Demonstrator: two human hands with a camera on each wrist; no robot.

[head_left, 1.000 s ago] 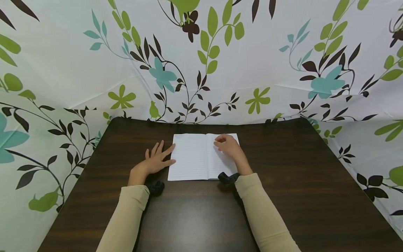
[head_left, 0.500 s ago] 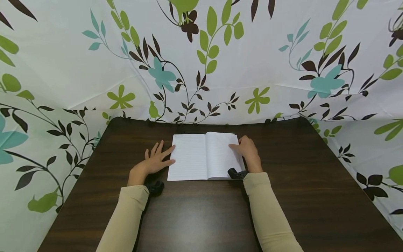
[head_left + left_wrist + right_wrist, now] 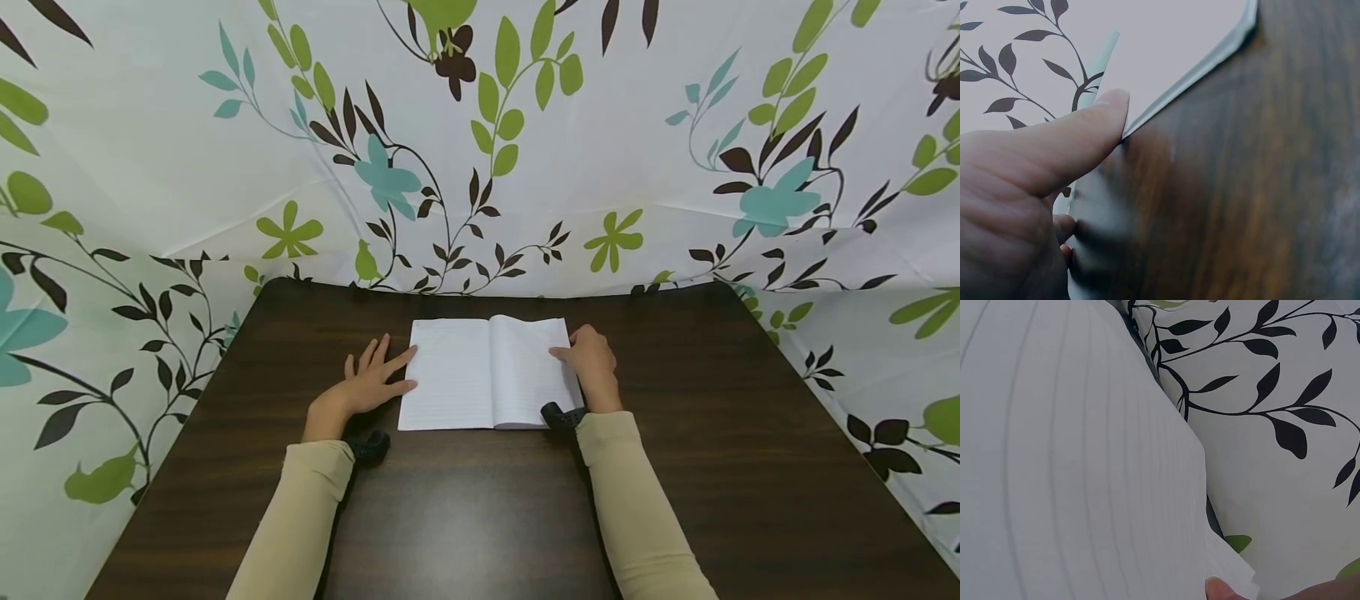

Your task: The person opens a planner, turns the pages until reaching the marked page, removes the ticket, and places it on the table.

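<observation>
An open notebook (image 3: 452, 375) with lined white pages lies on the dark wooden table. Fingers spread, my left hand (image 3: 360, 390) rests at its left edge, with thumb and forefinger touching the border of the page. The left wrist view shows that thumb (image 3: 1094, 122) at the notebook's corner. At the right edge, my right hand (image 3: 595, 367) pinches the right-hand page (image 3: 525, 367), thumb on top and the other fingers curled beneath. This page bows upward near the spine. In the right wrist view the lined page (image 3: 1085, 450) curves, and only a thumb tip (image 3: 1219, 589) shows beside it.
The brown table (image 3: 465, 508) extends on all sides of the notebook. Behind it hangs a white cloth (image 3: 622, 100) printed with leaves and flowers, which also runs down both sides. Black camera mounts sit at both wrists, the right one (image 3: 562, 415) overlapping the notebook's lower corner.
My right hand has moved from over the right page to its outer edge and grips the page there; the page now bulges. My left hand has stayed in place.
</observation>
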